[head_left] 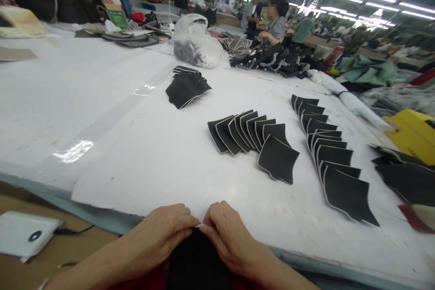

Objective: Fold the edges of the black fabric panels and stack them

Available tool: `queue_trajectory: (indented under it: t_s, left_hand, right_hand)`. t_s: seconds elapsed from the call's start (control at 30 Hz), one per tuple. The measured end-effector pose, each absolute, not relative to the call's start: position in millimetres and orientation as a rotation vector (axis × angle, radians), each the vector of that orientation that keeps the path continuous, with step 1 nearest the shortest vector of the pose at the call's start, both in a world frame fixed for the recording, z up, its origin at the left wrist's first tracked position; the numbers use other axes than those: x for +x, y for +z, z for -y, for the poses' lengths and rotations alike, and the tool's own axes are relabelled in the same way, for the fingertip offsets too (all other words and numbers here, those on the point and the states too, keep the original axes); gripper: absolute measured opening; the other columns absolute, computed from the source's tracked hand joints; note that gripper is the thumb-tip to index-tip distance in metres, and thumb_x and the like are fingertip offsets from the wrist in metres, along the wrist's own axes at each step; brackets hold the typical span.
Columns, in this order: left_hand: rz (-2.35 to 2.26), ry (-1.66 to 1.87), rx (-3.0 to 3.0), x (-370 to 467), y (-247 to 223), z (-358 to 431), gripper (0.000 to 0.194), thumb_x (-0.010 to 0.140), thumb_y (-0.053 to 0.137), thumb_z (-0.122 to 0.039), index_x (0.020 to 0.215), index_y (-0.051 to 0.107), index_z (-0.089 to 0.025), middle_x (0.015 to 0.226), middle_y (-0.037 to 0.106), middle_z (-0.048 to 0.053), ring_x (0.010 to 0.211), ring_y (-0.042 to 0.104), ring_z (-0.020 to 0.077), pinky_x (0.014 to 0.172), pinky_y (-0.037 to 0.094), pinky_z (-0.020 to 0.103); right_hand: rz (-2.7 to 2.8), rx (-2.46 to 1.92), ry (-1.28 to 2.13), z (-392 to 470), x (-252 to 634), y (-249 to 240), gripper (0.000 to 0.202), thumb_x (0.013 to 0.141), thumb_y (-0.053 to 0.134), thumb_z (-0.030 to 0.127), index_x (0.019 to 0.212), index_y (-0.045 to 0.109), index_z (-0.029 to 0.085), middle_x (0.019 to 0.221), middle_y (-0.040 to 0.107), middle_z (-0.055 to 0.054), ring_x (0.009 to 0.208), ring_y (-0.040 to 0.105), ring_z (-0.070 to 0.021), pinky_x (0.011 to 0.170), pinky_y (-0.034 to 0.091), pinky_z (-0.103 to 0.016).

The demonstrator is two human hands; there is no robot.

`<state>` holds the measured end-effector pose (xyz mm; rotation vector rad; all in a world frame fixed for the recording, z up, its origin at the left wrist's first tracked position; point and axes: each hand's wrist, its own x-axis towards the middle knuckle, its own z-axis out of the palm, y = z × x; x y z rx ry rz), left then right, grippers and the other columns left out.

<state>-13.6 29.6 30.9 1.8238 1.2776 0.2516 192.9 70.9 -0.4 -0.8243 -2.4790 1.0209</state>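
1. A black fabric piece (197,258) is held at the near table edge, pinched along its top edge between the left hand (163,231) and the right hand (227,235).
2. Both hands are closed, fingertips curled onto the piece's upper rim, where a thin pale trim is seen between the thumbs.
3. The piece looks matte black and flat; its lower part is cut off by the frame.
4. Just beyond the grip, white paper (163,163) is spread over the table.
5. Farther beyond the grip and to its right, a fanned row of black cut pieces (251,140) with pale edging is laid out, and a second overlapping row (329,158) is laid further right.
6. Beyond the grip and slightly left, a small stack of black pieces (186,87) is seen.
7. To the left of the grip, a white device (23,233) with a cable is set on the brown surface.
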Motion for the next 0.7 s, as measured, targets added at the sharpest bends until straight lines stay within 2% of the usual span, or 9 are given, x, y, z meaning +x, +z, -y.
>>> queue_trajectory:
  t_s: [0.17,0.33,0.43,0.5,0.63,0.7]
  left_hand:
    - [-1.316,0.194,1.928,-5,16,-27,0.02,0.094,0.049,-0.016,0.087,0.067,-0.019,0.086,0.063,0.002,0.085,0.057,0.0177,0.076,0.04,0.026]
    - [-1.293,0.277,1.898,-1,10,-25,0.027,0.098,0.045,-0.02,0.081,0.065,-0.017,0.081,0.062,0.002,0.08,0.057,0.0165,0.073,0.039,0.026]
    - [-1.272,0.368,1.798,-2,13,-25,0.028,0.098,0.046,-0.022,0.077,0.064,-0.018,0.078,0.06,-0.001,0.077,0.057,0.0142,0.07,0.038,0.023]
    - [-1.248,0.401,1.74,-2,17,-26,0.028,0.098,0.047,-0.024,0.077,0.064,-0.019,0.078,0.06,-0.002,0.077,0.057,0.0131,0.069,0.037,0.021]
    - [-1.194,0.403,1.728,-1,22,-26,0.032,0.099,0.042,-0.027,0.079,0.065,-0.019,0.079,0.06,-0.002,0.077,0.056,0.0139,0.07,0.037,0.022]
    - [-1.187,0.392,1.727,0,22,-26,0.031,0.099,0.04,-0.027,0.083,0.066,-0.021,0.08,0.061,-0.001,0.078,0.056,0.0145,0.071,0.037,0.022]
  right_hand:
    - [2.48,-0.729,0.869,-68,191,-7,0.013,0.095,0.046,0.02,0.082,0.044,0.02,0.078,0.056,-0.002,0.072,0.047,-0.0176,0.069,0.035,-0.03]
    - [2.475,-0.642,0.713,-64,192,-15,0.018,0.098,0.039,0.021,0.082,0.044,0.019,0.076,0.056,-0.003,0.068,0.047,-0.0176,0.069,0.035,-0.032]
    - [2.433,-0.687,0.796,-64,196,-12,0.017,0.097,0.047,0.024,0.081,0.045,0.02,0.076,0.056,-0.002,0.069,0.048,-0.0171,0.07,0.036,-0.031]
    - [2.423,-0.732,0.893,-65,200,-6,0.01,0.093,0.057,0.023,0.088,0.049,0.019,0.082,0.059,-0.002,0.074,0.05,-0.0174,0.072,0.038,-0.03]
    - [2.549,-0.758,1.04,-70,210,8,0.023,0.087,0.065,0.017,0.107,0.054,0.02,0.097,0.062,-0.003,0.088,0.054,-0.0183,0.081,0.039,-0.03]
    - [2.594,-0.786,1.065,-72,213,12,0.015,0.088,0.065,0.017,0.1,0.057,0.021,0.093,0.063,-0.002,0.087,0.054,-0.0178,0.081,0.038,-0.03]
